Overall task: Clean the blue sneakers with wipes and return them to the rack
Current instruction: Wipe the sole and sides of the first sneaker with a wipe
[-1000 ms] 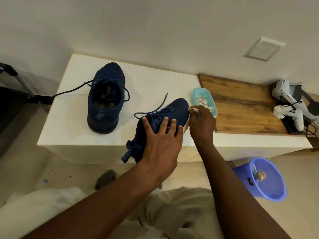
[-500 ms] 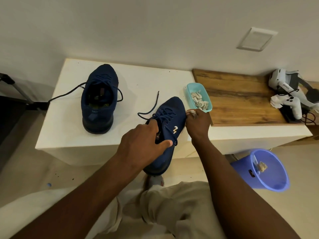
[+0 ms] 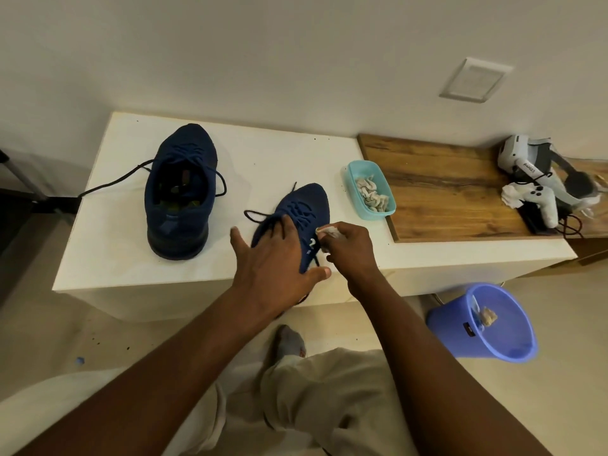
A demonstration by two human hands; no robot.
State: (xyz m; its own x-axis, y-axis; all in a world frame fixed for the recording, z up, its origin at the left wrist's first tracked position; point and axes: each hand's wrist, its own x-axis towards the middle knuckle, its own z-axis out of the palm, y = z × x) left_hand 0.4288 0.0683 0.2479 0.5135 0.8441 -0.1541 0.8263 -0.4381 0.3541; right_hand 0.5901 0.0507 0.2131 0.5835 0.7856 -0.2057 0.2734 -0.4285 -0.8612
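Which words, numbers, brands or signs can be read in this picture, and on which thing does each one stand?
"2" or a mark like it, white: on the side of the held sneaker, by the right hand.
Dark print on the white headset: too blurred to read.
Dark label on the blue bin: too small to read.
Other sneaker: no text visible.

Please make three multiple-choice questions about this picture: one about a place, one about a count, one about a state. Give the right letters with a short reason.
1. Where is the teal tub of wipes?
A. in the bucket
B. on the white table, beside the wooden board
C. on the floor

2. How many blue sneakers are visible?
A. one
B. two
C. three

3. What is the right hand doing?
A. hanging empty
B. holding a wipe against the near sneaker
C. holding the bucket

Answers: 1 B, the tub sits on the table at the board edge. 2 B, far sneaker, near sneaker. 3 B, right hand holds a wipe.
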